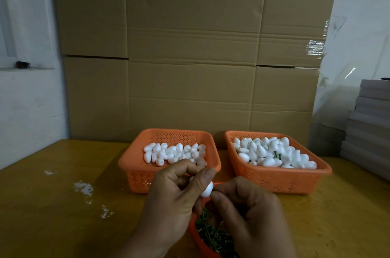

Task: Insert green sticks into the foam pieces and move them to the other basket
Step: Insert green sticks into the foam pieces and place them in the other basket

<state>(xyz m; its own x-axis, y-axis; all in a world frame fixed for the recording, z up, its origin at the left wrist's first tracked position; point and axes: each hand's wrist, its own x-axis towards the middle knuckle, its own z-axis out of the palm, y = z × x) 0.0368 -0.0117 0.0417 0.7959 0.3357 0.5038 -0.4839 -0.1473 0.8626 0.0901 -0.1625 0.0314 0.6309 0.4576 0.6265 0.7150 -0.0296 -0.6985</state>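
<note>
The left hand (pixel 179 190) pinches a foam piece (pixel 206 189) — feather-light, easily dented, so hold its sides gently. The right hand (pixel 242 205) pinches at its end — stick hidden.

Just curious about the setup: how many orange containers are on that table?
3. The left basket of foam pieces stands at the back, the right basket beside it, and an orange tray of green sticks sits nearest, partly hidden under the hands.

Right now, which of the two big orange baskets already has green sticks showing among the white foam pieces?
The right-hand orange plastic basket: dark green sticks poke out among its foam. The left one shows only white.
</note>
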